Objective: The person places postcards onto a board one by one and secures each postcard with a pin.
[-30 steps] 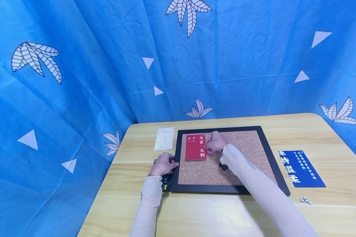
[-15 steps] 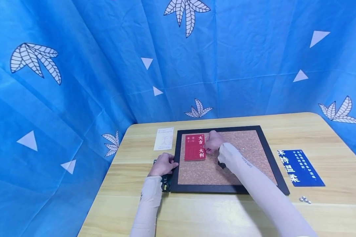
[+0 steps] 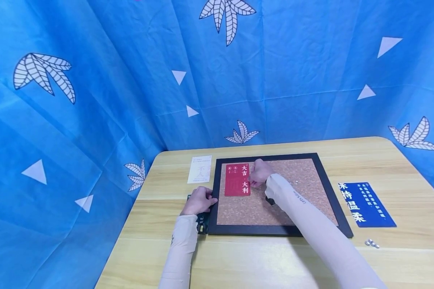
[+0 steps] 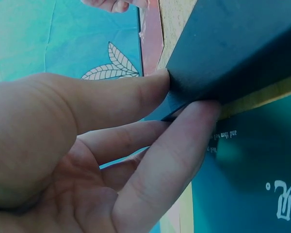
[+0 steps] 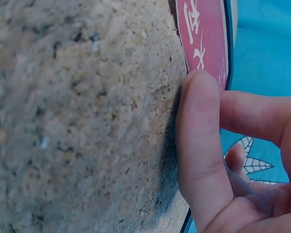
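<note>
My left hand [image 3: 198,200] grips the left side of the black-framed cork board [image 3: 235,230]. In the left wrist view its thumb lies on the frame's face, and its index finger presses against the outer side. Near the board's upper left, a red card [image 3: 233,180] with white characters lies on the cork. My right hand [image 3: 261,173] pinches that card's right edge between thumb and forefinger. The right wrist view has the thumb [image 5: 199,141] right at the edge of the card, over the cork [image 5: 102,121].
A white card [image 3: 199,168] lies left of the board. Partly under my left hand is a dark green card [image 3: 201,224]. To the right are a blue card [image 3: 369,205] and several small silvery pieces [image 3: 371,243]. A blue patterned curtain [image 3: 293,80] hangs behind the table.
The red card lies a little flatter on the cork than before. Both hands have stayed almost in place.
</note>
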A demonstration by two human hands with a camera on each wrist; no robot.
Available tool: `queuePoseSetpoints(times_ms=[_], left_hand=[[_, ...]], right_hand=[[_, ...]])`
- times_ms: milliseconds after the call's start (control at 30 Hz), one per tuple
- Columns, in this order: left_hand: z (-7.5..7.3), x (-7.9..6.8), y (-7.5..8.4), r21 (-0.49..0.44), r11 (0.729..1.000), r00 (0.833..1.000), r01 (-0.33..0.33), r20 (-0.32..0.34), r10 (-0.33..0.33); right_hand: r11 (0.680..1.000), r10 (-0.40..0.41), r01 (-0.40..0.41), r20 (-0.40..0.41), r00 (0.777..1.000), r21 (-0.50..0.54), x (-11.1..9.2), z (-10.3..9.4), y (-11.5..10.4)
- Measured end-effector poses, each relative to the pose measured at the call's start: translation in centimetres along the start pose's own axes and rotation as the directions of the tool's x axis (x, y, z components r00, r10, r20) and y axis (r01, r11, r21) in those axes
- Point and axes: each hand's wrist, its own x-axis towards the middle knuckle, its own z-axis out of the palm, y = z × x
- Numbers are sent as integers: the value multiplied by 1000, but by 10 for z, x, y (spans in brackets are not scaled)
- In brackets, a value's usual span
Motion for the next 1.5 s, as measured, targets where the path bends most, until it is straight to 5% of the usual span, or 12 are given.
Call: queuePoseSetpoints(times_ms=[333, 533, 667, 867, 1067, 1233, 1500], left_hand=[[-1, 2, -4, 33, 999, 999, -35, -20, 36], [-5, 8, -7, 137, 981, 981, -141, -117, 157], [-8, 10, -7, 178, 961, 964, -212, -122, 235], [-9, 22, 0, 328, 890, 935, -315, -55, 351], [-5, 33, 5, 488, 802, 927, -344, 42, 373], [-1, 36, 6, 531, 738, 899, -416, 121, 420], [4, 38, 4, 557, 705, 892, -439, 178, 415]], right_hand=[[1000, -13, 12, 11, 1000, 25, -2, 1, 1], [998, -15, 14, 11, 1000, 53, -1, 1, 4], [999, -17, 17, 10, 1000, 41, 0, 1, 5], [999, -18, 17, 23, 1000, 49, 0, 1, 5], [999, -13, 13, 12, 1000, 51, -4, -1, 3], [999, -19, 18, 12, 1000, 50, -5, -2, 2], [998, -35, 34, 23, 999, 51, -2, 0, 5]])
